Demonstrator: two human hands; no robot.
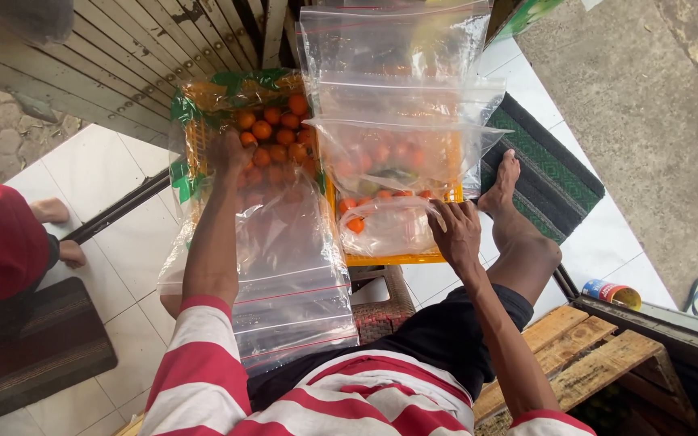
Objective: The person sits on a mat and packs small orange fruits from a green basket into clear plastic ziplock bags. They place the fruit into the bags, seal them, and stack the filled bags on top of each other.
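Oranges (272, 133) under left fingers (232, 149), bag (385, 230) under right

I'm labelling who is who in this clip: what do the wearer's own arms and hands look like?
Both arms are bare from the upper arm down, with short red-and-white striped sleeves. The left hand and right hand are bare: no gloves, rings or watch show.

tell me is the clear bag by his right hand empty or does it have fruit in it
Not empty: the clear bag under the right hand shows a few orange fruits inside.

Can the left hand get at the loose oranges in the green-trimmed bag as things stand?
Probably yes: the left hand is already reaching into the open green-trimmed bag, among the oranges, with nothing visibly blocking it.
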